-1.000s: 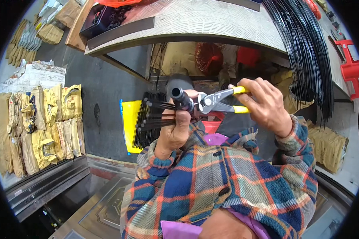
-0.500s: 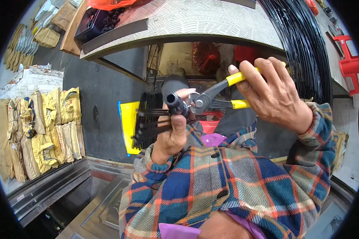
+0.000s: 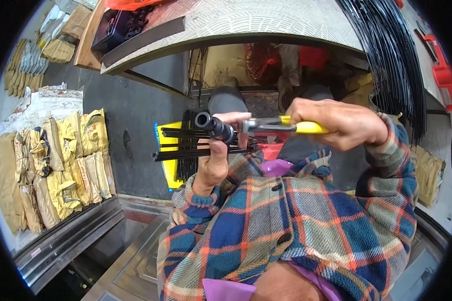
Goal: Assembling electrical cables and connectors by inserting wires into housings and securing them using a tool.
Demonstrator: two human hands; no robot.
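Observation:
My left hand (image 3: 214,163) is closed around a black tubular hub (image 3: 211,125) with an open round end. Thin black rods (image 3: 178,154) stick out to the left from beneath it. In my right hand (image 3: 339,123) is a pair of pliers (image 3: 273,126) with yellow grips, its handles squeezed close together. The plier jaws are at the right side of the hub, beside my left fingertips. What lies between the jaws is hidden. Below the left hand, more black rods (image 3: 187,170) lie on a yellow bag (image 3: 172,163).
A workbench (image 3: 266,22) spans the far side, with a dark bin (image 3: 116,27) of small black parts at its left. Long black rods (image 3: 386,65) hang over its right edge. Yellow-brown packages (image 3: 60,165) lie at the left. A red stool (image 3: 443,75) stands far right.
My right hand has moved down and closed the plier handles, which were spread apart. The pliers have swung nearly level, and the hub has shifted slightly left with the left hand.

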